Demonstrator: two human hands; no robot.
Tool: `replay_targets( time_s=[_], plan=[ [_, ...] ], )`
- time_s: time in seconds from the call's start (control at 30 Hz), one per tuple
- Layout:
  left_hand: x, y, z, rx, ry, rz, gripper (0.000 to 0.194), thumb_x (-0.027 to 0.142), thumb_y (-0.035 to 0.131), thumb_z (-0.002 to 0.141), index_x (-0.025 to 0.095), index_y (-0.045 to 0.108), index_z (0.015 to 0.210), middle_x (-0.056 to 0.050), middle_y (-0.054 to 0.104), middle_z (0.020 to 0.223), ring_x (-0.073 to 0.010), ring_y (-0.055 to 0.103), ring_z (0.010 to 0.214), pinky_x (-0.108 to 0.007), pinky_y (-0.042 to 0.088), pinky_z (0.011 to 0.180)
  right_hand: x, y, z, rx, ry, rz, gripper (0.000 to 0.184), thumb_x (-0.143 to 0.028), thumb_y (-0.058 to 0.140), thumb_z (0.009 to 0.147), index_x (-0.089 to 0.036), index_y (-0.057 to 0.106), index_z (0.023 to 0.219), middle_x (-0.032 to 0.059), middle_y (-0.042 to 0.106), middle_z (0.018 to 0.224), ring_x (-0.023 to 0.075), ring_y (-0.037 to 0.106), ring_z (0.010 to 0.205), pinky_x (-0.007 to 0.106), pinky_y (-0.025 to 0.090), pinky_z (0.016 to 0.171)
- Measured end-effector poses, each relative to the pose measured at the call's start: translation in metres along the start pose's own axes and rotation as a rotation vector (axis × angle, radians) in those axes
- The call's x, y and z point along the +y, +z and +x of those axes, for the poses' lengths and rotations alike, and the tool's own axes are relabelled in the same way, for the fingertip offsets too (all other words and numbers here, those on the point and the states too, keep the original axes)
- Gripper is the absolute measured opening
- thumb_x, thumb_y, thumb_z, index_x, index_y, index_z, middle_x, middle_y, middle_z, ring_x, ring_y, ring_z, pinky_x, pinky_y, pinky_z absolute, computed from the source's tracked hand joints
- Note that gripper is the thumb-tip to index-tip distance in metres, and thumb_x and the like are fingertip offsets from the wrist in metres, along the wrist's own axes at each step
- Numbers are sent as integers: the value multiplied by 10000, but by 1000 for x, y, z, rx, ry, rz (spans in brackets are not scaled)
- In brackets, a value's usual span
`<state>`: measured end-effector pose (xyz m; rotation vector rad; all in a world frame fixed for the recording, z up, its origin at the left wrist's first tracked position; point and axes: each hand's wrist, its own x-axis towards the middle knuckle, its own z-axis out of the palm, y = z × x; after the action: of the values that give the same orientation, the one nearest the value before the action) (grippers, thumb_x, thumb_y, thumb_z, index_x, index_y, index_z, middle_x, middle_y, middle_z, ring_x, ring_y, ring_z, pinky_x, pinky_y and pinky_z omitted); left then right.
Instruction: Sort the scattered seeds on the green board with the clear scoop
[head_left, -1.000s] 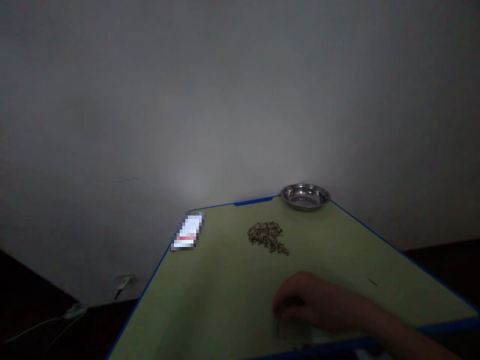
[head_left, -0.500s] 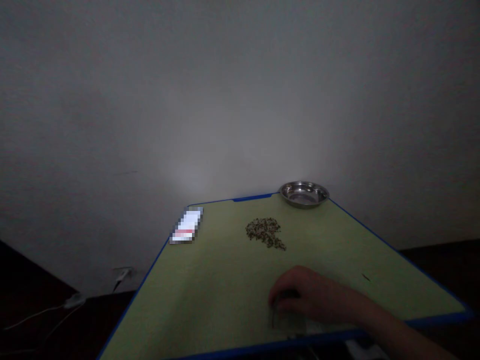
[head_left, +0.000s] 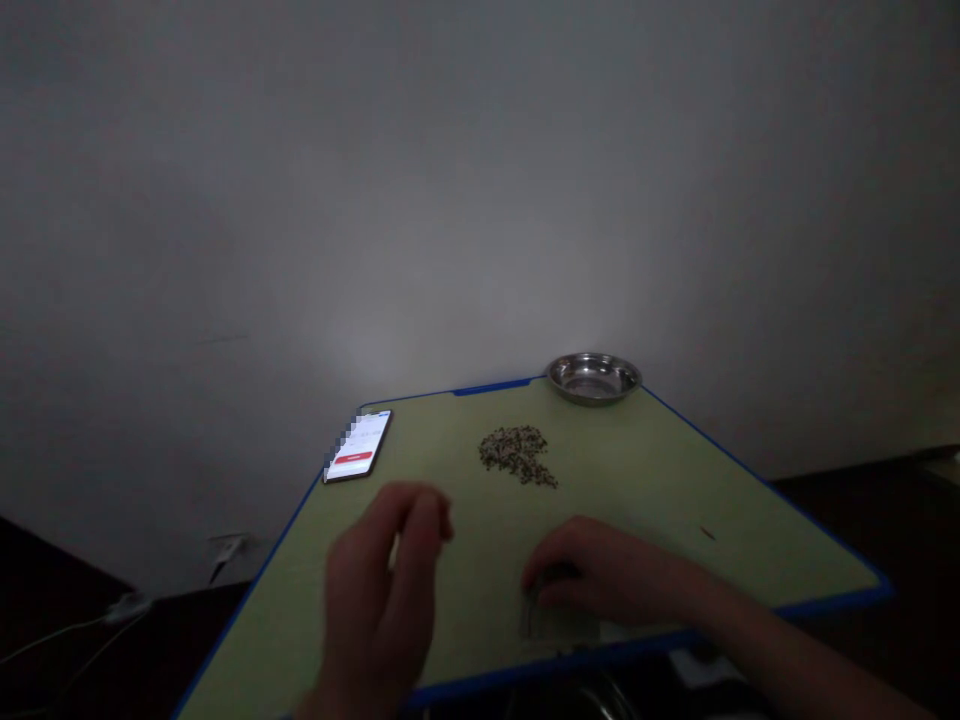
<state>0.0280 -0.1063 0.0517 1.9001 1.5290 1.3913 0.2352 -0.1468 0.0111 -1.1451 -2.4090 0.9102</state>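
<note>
My right hand (head_left: pixel 577 565) rests low over the table's front edge, its fingers curled down. Under its fingertips is a thin, see-through thing (head_left: pixel 547 628) with a pale edge, too dim to tell its kind. My left hand (head_left: pixel 386 580) is raised over the left front of the table, fingers bent and thumb pressed against them. Whatever may be in that pinch is hidden. Beyond both hands, a loose patch of small dark and pale grains, perhaps beans or seeds (head_left: pixel 514 453), lies spread on the green tabletop (head_left: pixel 630 475).
A shiny metal bowl (head_left: pixel 594 380) stands at the far right corner. A phone (head_left: pixel 358 447) with its screen lit lies by the left edge. To the right is a small thin reddish-brown piece (head_left: pixel 707 533). The wall (head_left: pixel 480 200) rises behind the blue-edged table.
My left hand has come into view from below, fingers bent. The right hand stays at the front edge, still curled over the see-through thing. The whole view has shifted slightly.
</note>
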Motion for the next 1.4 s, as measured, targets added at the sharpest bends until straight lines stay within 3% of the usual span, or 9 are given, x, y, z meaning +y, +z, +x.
replay_targets(
  time_s=[0.13,0.3,0.5,0.63,0.9,1.4],
  plan=[
    [-23,4,29,-108,0,107,275,397,417,852,179,576,800,-14,605,702,-139,556,639,-268,431,584,-1,-1,1,7,-14,2,240,-166,573,792,-204,714,981,29,728,936,151,647,854,236,445,790],
    [-68,9,76,-111,-174,357,259,374,382,822,184,556,800,-47,640,783,-163,568,662,-268,380,573,1,0,-1,-17,-7,-2,229,-198,578,810,-212,707,999,30,725,951,154,644,863,249,446,802],
    [-105,14,75,-135,-181,442,279,361,350,826,197,570,777,-54,643,768,-183,573,705,-273,375,595,1,0,-3,-10,-10,-2,212,-209,590,816,-223,709,991,23,723,950,150,636,874,246,438,816],
    [-110,16,73,-93,-131,376,320,404,339,838,194,576,791,-46,645,780,-177,574,720,-267,381,616,1,0,-3,-44,-12,2,215,-208,596,812,-226,707,995,21,723,942,148,636,858,244,442,801],
    [-111,19,73,-99,-166,406,376,485,354,835,185,575,784,-41,637,749,-167,556,686,-258,361,592,-1,-1,-2,-61,-6,26,217,-214,576,824,-221,709,995,25,721,943,146,636,857,243,443,800],
    [-108,19,73,-112,-202,398,347,442,338,846,202,585,806,-37,642,757,-177,571,718,-261,350,589,-5,-2,-7,-40,49,46,200,-218,590,807,-217,713,965,28,707,944,152,611,848,239,444,766]
  ],
)
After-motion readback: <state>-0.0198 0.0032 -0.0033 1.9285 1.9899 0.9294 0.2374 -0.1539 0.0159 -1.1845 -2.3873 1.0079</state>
